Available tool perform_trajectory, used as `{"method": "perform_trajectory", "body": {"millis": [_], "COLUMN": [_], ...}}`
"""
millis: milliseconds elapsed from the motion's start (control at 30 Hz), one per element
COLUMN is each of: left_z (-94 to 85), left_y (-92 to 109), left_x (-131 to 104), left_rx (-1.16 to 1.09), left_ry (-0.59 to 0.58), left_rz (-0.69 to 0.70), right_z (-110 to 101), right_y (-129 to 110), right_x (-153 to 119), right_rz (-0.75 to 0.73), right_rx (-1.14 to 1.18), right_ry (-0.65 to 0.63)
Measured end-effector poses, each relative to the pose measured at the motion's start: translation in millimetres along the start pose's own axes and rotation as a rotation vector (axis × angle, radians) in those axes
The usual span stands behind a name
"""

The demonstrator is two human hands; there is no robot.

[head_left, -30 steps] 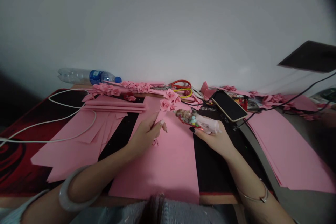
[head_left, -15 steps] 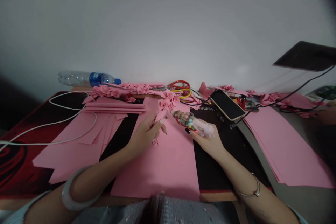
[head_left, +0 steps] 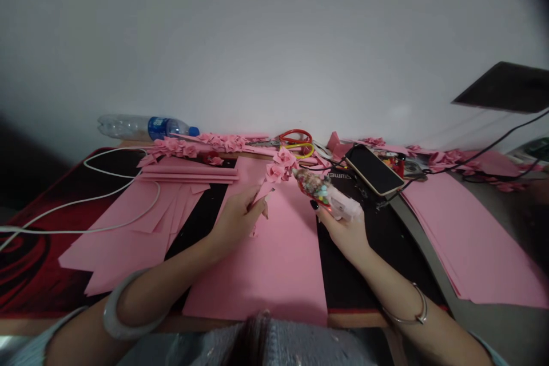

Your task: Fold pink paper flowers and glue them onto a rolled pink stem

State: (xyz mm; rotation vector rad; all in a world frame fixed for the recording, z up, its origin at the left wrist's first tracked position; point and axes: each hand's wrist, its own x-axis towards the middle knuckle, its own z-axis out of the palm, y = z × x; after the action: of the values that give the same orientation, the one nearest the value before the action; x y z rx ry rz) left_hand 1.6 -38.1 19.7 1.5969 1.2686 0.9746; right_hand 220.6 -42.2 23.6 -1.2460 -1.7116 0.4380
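Observation:
My left hand [head_left: 240,217] is closed on a folded pink paper strip topped by a cluster of pink paper flowers [head_left: 279,166]. In my right hand [head_left: 347,234] is a glue gun [head_left: 323,191], its body crusted with coloured beads or gems. The gun's nozzle points left and lies close to the flowers; whether it touches them I cannot tell. Beneath both hands a large sheet of pink paper [head_left: 278,274] lies flat on the black and red mat. A small curled pink scrap [head_left: 254,232] rests on it.
Rolled pink paper [head_left: 189,174] and cut sheets [head_left: 128,229] lie to the left, crossed by a white cable [head_left: 64,229]. Behind are a plastic bottle [head_left: 141,126], scissors [head_left: 295,138] and more paper flowers [head_left: 180,146]. To the right lie a phone [head_left: 377,170], black cable and a paper stack [head_left: 476,246].
The glue gun has moved to the right with my right hand. The flower cluster has shifted slightly right, while my left hand keeps its grip. The view has turned a little.

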Motion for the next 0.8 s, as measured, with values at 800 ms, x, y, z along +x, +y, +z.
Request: {"method": "perform_trajectory", "body": {"millis": [800], "left_z": [-0.1], "left_y": [-1.7], "left_x": [-1.3], "left_rx": [0.101], "left_ry": [-0.004], "left_rz": [0.06], "right_z": [0.6], "right_y": [2.7], "right_x": [1.1], "right_rz": [0.009], "right_rx": [-0.029], "right_ry": [-0.058]}}
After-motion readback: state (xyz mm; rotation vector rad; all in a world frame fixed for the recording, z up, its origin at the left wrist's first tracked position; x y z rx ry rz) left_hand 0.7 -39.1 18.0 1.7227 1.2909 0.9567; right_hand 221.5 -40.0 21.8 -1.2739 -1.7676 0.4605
